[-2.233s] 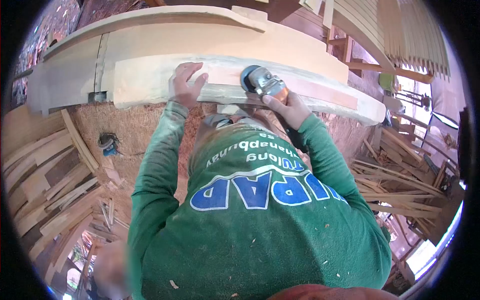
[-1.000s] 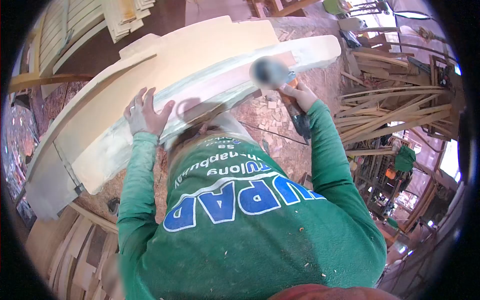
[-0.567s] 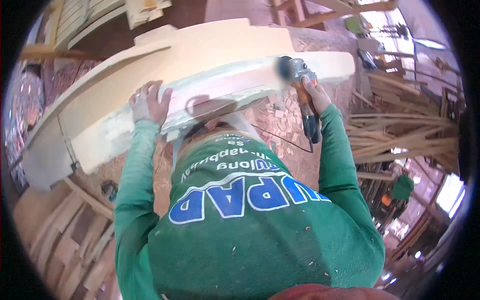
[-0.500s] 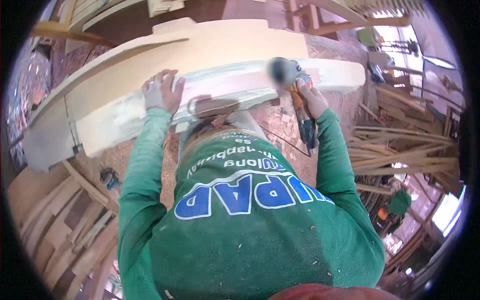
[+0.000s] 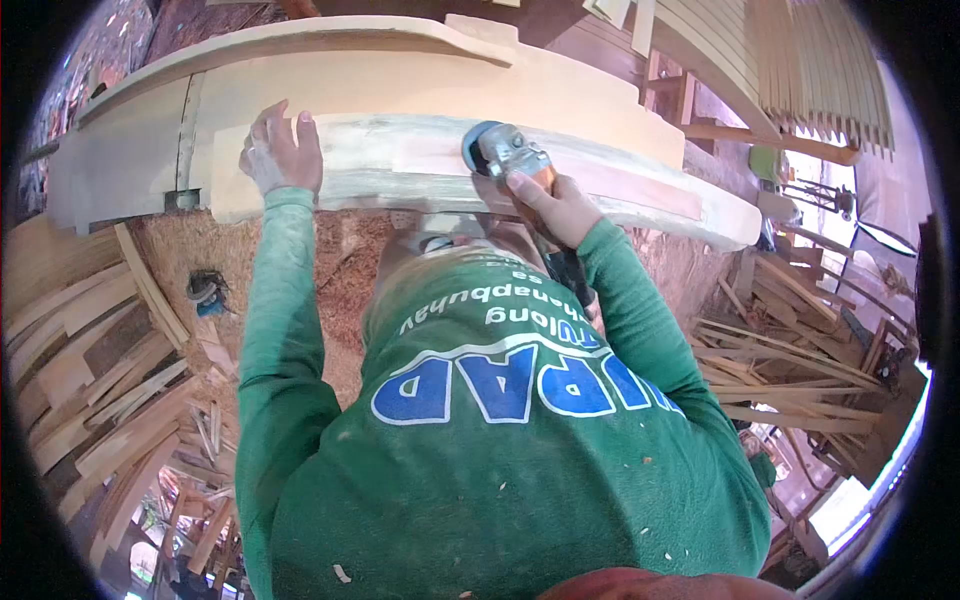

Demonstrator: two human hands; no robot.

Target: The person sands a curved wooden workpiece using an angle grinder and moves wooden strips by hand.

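Note:
A long pale wooden board (image 5: pixel 620 178) with whitish and pinkish smeared patches lies across the workbench in front of me. My right hand (image 5: pixel 560 210) is wrapped around an angle grinder (image 5: pixel 522 155) with an orange and dark body. Its round disc (image 5: pixel 482 148) is over the board's face, right of the middle; contact with the wood cannot be made out. Toward the board's left end, my left hand (image 5: pixel 283 155) rests on the surface with fingers apart and holds nothing. Dust coats that hand. The grinder's rear end is partly hidden behind my right forearm.
A wide wooden panel (image 5: pixel 330 85) lies under and beyond the board. Stacked wood pieces (image 5: pixel 100 370) fill the left side, and loose wood strips (image 5: pixel 790 370) lie at the right. A small blue tool (image 5: pixel 208 293) sits on the shavings-covered floor at left.
My right hand has carried the grinder leftward along the board. The disc, blurred before, now shows more clearly. My view has shifted, and the left hand appears farther left in it, still on the board.

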